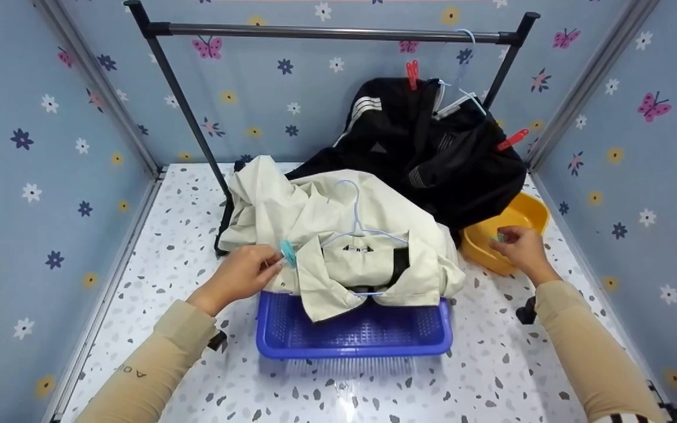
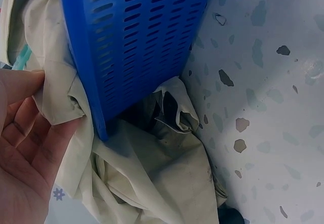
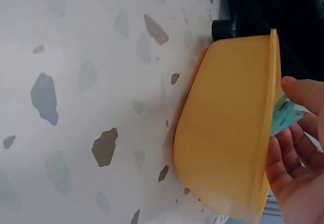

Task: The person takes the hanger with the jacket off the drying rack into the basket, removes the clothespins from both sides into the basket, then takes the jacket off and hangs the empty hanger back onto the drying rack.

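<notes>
A cream jacket on a light blue hanger lies draped over a blue basket, its collar facing up. At the jacket's left shoulder, the left hand pinches a teal clothespin. In the left wrist view jacket cloth lies against those fingers, and the clothespin shows only partly past the thumb. Over a yellow basin, the right hand holds another teal clothespin between thumb and fingers; the right wrist view shows it at the basin's rim.
A black metal rack stands behind. On its right hangs a black jacket with white stripes, bearing red clothespins at its shoulders. Patterned blue walls close in both sides of the speckled white floor.
</notes>
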`<state>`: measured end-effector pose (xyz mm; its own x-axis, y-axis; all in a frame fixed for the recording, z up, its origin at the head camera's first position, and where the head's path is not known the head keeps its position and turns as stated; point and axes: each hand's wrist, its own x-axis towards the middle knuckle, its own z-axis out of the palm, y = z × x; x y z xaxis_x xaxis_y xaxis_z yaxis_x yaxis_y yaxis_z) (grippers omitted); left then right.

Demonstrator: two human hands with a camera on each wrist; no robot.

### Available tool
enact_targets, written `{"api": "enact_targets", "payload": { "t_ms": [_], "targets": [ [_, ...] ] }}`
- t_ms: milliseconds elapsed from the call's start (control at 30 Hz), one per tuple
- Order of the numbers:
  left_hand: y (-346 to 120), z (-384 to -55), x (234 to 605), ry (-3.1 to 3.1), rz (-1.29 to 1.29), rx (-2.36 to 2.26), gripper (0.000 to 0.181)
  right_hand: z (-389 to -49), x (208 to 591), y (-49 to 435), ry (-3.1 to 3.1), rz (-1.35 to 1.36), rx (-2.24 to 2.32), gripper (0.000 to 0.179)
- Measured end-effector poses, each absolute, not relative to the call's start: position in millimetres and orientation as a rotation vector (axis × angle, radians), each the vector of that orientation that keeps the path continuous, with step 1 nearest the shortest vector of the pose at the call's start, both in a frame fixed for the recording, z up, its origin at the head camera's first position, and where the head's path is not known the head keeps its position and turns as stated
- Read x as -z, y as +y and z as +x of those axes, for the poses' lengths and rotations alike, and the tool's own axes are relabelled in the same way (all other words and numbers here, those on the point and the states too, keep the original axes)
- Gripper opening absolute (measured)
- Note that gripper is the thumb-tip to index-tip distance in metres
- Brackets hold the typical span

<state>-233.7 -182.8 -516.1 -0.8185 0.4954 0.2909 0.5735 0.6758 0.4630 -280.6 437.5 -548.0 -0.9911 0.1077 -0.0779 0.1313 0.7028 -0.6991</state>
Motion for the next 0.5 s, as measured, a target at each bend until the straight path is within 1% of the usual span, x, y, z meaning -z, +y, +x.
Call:
{"api": "enact_targets", "payload": {
  "t_ms": [267, 500],
  "targets": [
    [-182.8, -232.5, 517.1, -2.719, -0.907, 0.808, 0.017, -285.8, 561.0, 444.4, 2.936, 0.021, 0.986, 0.044],
    [-183.7, -233.4, 516.7, -2.728, -0.904, 0.822, 0.017, -289.0, 562.5, 447.5, 2.877, -0.002, 0.937, 0.045]
  ]
}}
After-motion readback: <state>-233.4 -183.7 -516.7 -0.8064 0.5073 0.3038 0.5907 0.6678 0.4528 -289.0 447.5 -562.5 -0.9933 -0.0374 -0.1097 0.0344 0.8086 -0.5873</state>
